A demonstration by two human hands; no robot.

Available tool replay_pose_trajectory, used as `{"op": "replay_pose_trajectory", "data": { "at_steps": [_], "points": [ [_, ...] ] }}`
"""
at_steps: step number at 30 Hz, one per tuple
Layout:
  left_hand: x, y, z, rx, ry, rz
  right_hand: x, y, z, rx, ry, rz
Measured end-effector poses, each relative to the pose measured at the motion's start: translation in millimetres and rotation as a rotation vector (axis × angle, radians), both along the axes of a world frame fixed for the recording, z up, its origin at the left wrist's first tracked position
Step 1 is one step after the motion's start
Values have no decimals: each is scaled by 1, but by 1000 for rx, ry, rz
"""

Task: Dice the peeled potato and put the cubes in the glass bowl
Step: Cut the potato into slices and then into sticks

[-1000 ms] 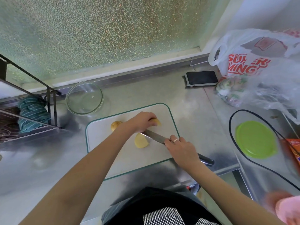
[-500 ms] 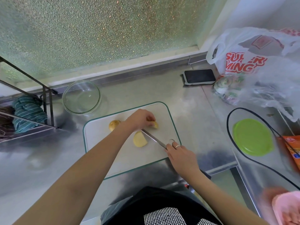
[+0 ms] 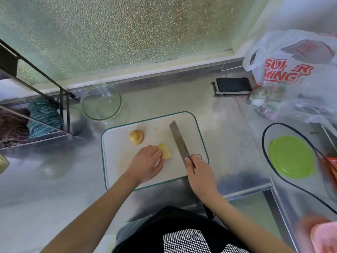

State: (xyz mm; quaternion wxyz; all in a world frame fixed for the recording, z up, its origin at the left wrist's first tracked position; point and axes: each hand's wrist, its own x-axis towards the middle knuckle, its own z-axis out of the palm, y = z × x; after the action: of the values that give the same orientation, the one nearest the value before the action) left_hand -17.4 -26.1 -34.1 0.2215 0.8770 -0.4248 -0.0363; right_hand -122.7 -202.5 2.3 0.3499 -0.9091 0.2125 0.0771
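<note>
Since the earlier frame the right hand [image 3: 198, 172], gripping the knife [image 3: 179, 141], has withdrawn it from the potato piece [image 3: 165, 151] held by the left hand [image 3: 147, 163]; dicing is barely begun, with the glass bowl [image 3: 101, 102] empty.

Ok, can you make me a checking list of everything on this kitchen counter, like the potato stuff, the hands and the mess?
Surface: steel counter, with a white cutting board on it.
Job's things: potato chunk and a pale potato piece on the board; glass bowl behind the board holds no cubes; knife blade over the board, right of the pale piece.
Clutter: phone, plastic bags, green lid, striped cloth on a rack.
Hands: left hand holds the pale piece; right hand grips the knife handle.
Cables: thin black cord looping round the green lid.
Surroundings: frosted window behind the counter.
</note>
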Motion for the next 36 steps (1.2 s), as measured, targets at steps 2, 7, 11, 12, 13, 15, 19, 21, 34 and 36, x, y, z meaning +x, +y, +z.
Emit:
{"op": "replay_pose_trajectory", "data": {
  "at_steps": [2,7,11,12,13,15,19,21,34,36],
  "points": [
    [0,-3,-6,82,-57,-105,4,10,2,20,-11,4],
    [10,-9,-14,149,-66,-208,10,27,-5,-43,-25,54],
    [11,-9,-16,132,-41,-218,8,36,-9,-84,-15,92],
    [11,-8,-16,128,-34,-211,8,39,-9,-103,-5,97],
    [11,-8,-17,126,-32,-203,8,41,-10,-123,11,104],
    [12,-8,-19,122,-35,-201,9,43,-8,-134,51,112],
    [12,-8,-18,103,-34,-214,11,44,-6,-142,86,128],
    [12,-8,-19,100,-23,-217,12,45,-5,-152,61,117],
    [14,-8,-22,78,49,-226,16,43,-18,-172,156,195],
    [13,-8,-21,87,59,-209,17,43,-16,-180,183,208]
  ]
}}
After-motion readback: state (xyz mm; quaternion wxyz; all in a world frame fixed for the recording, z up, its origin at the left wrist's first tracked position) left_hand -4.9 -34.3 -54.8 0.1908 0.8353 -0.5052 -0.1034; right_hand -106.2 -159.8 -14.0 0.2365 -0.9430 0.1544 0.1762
